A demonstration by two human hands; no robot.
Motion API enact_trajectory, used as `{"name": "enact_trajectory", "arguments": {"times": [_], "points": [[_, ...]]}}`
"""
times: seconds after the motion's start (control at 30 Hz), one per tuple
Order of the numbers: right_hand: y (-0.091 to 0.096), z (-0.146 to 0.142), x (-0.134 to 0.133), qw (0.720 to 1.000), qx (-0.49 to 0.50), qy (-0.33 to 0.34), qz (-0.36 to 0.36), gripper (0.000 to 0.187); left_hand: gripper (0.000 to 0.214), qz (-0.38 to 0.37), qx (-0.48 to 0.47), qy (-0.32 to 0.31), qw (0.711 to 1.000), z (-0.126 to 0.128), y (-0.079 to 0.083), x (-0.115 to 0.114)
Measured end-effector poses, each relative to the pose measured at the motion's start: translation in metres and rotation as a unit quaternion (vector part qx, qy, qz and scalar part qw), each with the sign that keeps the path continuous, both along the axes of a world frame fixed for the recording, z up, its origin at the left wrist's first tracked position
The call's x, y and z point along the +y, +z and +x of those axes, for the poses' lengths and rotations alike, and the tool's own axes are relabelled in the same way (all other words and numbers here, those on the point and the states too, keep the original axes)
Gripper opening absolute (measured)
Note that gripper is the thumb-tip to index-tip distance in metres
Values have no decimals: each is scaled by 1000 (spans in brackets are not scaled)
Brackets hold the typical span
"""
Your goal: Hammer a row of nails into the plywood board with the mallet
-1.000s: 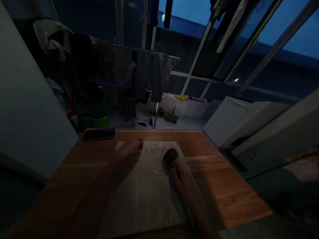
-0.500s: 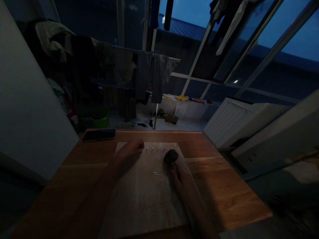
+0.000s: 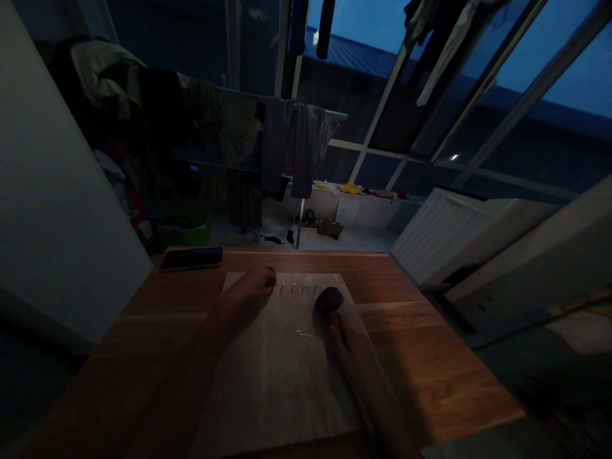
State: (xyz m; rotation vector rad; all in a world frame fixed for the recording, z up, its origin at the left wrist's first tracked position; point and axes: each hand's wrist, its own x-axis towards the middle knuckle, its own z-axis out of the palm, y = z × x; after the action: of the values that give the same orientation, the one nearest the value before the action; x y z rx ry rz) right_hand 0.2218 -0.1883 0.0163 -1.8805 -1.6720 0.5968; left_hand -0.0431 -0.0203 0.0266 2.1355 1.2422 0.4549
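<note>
Hardly anything has changed over the last second: the view has drifted very slightly, while my two hands and the things between them sit as they did. My right grip (image 3: 356, 354) is closed around the handle of a hammer (image 3: 329, 299), whose dark head stays at the right end of the row of upright nails (image 3: 293, 288), just beside the fourth one; I cannot tell whether the head rests on the wooden board (image 3: 272, 382) or hangs a little above it. My left grip (image 3: 248, 290) has its fingers curled together at the far left part of the board, near the first nail of the row, and the dimness hides whether they pinch another nail. The four nails stand in line along the far edge, none visibly lower than a second ago, so I judge that no blow has landed in that span and the work is at a pause. Two loose nails (image 3: 305, 333) lie unmoved nearer me, between my hands. Beyond my left grip, the phone (image 3: 191, 258) remains flat on the tabletop (image 3: 440, 357), well clear of the board.
</note>
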Motion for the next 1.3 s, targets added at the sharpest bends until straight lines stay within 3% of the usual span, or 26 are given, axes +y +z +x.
{"name": "enact_trajectory", "arguments": {"times": [0.33,0.6,0.87,1.07,1.3], "points": [[0,-1,1,1000,-4,6,2,60,15,-36,-95,-14,995,-7,-15,11],[13,-34,19,998,33,46,38,47,17,-28,-111,4,993,-7,-19,11],[37,-76,51,994,8,84,62,35,16,-15,-129,-1,992,-6,-20,11],[33,-93,56,991,-44,117,43,35,24,-53,-162,-21,985,-5,-13,7],[32,-90,57,991,-24,127,30,35,22,-41,-147,-39,987,-3,-8,7]]}}
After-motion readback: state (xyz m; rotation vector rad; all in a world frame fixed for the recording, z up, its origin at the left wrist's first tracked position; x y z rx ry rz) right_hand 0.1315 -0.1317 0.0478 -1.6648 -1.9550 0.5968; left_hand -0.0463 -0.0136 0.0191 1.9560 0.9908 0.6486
